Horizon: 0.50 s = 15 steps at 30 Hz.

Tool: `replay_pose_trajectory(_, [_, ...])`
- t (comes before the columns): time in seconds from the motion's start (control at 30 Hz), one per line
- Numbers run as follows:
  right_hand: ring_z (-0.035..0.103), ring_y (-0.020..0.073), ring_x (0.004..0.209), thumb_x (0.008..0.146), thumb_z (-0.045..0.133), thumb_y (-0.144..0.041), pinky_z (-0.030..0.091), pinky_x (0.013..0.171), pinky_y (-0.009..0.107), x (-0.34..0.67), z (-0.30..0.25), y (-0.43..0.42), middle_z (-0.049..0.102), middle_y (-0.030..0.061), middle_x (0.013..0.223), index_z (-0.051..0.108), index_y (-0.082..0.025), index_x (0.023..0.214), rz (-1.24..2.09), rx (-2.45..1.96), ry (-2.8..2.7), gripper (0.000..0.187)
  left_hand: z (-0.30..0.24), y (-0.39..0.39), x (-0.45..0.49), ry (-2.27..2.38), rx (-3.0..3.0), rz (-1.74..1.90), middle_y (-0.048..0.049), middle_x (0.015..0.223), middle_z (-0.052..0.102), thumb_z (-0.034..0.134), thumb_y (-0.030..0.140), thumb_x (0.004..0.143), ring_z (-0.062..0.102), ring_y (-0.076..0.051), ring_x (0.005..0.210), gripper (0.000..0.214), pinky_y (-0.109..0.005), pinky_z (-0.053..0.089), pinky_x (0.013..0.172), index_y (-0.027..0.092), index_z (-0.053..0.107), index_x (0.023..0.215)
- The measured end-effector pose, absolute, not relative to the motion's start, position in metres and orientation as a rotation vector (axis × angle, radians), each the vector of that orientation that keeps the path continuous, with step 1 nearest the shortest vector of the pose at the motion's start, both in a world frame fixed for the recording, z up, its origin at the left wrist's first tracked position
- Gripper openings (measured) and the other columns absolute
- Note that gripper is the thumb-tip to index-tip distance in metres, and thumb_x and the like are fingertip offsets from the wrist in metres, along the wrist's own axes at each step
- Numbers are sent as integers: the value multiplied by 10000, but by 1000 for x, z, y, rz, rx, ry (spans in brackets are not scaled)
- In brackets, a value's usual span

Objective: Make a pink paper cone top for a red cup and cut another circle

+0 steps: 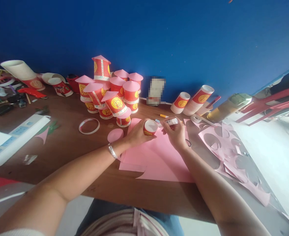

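My left hand (138,134) is wrapped round a red paper cup (150,131), its white open end facing up. Close beside it, my right hand (175,134) grips a white glue stick (170,122), whose tip points toward the cup's rim. Both hands are above pink paper sheets (156,160) on the table. A pink paper disc (115,135) lies by my left wrist. Further back left stands a pile of red cups with pink cone tops (117,104). Scissors handles (188,143) show partly beside my right wrist.
Cup stacks (200,98) lean near the blue wall, beside a bottle (229,106). Cut pink scraps (229,154) cover the right side. A tape roll (89,126) lies left of the paper, and a white power strip (18,137) is at far left.
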State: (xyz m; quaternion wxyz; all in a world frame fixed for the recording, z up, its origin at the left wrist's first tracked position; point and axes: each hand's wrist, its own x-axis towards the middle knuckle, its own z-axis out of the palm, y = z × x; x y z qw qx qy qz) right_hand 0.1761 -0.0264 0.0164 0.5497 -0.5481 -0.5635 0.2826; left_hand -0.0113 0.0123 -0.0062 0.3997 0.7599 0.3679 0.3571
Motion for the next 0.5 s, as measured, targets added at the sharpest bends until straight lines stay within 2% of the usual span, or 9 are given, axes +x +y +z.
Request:
replay_pose_trajectory(0.17, [620, 129, 496, 832, 816, -559, 489, 477, 261, 173, 13, -29, 681, -11, 674, 663, -220, 813, 642, -1277, -1360, 372, -4, 11, -9, 923, 1910, 902, -41, 1010, 705, 859, 290, 690, 686, -276, 962, 404, -404, 564, 799, 227, 579, 974])
replay_pose_trajectory(0.5, [616, 143, 468, 827, 806, -566, 483, 489, 262, 177, 14, -25, 640, -32, 565, 639, -230, 776, 653, -1371, -1337, 378, -9, 13, -12, 871, 1895, 909, -64, 1105, 717, 859, 317, 711, 692, -283, 1030, 453, -424, 575, 884, 216, 601, 1070])
